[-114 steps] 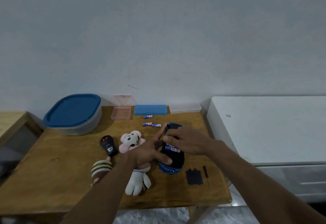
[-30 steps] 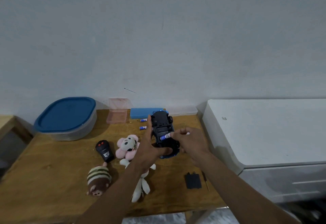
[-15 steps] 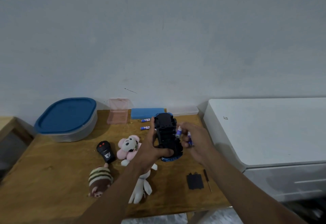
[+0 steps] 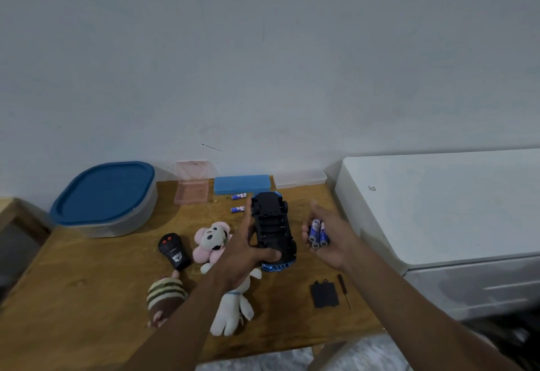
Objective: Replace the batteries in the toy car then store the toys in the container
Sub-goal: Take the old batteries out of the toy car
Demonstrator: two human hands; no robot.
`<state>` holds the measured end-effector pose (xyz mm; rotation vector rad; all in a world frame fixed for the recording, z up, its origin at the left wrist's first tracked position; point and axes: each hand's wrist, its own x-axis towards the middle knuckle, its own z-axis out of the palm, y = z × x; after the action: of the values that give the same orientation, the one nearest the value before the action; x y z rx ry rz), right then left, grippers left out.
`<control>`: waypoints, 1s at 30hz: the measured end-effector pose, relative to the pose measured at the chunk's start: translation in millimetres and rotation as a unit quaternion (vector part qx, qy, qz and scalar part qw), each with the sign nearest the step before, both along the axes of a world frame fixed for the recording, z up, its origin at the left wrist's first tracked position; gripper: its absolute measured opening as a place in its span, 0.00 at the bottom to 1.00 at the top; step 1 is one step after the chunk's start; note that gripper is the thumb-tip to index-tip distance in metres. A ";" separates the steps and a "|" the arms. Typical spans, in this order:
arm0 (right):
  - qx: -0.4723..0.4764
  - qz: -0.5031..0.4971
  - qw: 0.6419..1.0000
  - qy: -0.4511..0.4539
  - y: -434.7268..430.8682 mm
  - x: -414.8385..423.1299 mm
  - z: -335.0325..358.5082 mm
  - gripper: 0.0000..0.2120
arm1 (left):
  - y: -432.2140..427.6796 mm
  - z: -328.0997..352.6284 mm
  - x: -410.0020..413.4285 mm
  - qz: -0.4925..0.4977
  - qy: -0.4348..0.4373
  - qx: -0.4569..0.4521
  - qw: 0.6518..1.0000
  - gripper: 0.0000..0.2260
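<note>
My left hand (image 4: 242, 256) grips the blue toy car (image 4: 273, 229), held upside down above the table with its battery bay uncovered and empty. To the right of the car, my right hand (image 4: 327, 239) cups two blue batteries (image 4: 318, 233) in its palm. Two more batteries (image 4: 238, 202) lie on the table behind the car. The black battery cover (image 4: 325, 294) and a small screwdriver (image 4: 344, 290) lie near the front right of the table. A grey container with a blue lid (image 4: 105, 198) stands shut at the back left.
A black remote (image 4: 174, 251), a pink and white plush (image 4: 213, 239) and a striped plush (image 4: 165, 297) lie on the wooden table (image 4: 87, 297). A pink open box (image 4: 191, 185), a blue case (image 4: 242, 184) and a clear case (image 4: 301, 179) line the wall. A white cabinet (image 4: 438, 201) stands right.
My right hand took the batteries out of the car's bay and moved away to the right with them in its palm. My left hand kept the car lifted and upside down.
</note>
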<state>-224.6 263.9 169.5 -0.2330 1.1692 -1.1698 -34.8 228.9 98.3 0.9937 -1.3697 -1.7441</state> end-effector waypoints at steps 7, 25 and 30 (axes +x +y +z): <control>0.058 -0.005 0.998 0.038 1.4 4.7 -23.4 0.07 | 3.9 -1.8 15.4 -0.020 -0.010 0.050 0.998 0.54; 0.097 -0.038 0.994 0.024 15.4 -21.5 -57.0 0.09 | 17.5 -48.1 -29.7 -0.050 -0.150 0.095 0.983 0.52; 0.110 -0.010 0.993 0.037 5.9 -31.6 -59.7 0.09 | 22.6 -39.7 -35.8 -0.044 -0.227 0.080 0.970 0.51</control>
<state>-256.3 269.7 109.9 -0.0987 1.3579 -1.0476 -70.6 251.5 58.7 1.5138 -1.5856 -1.7814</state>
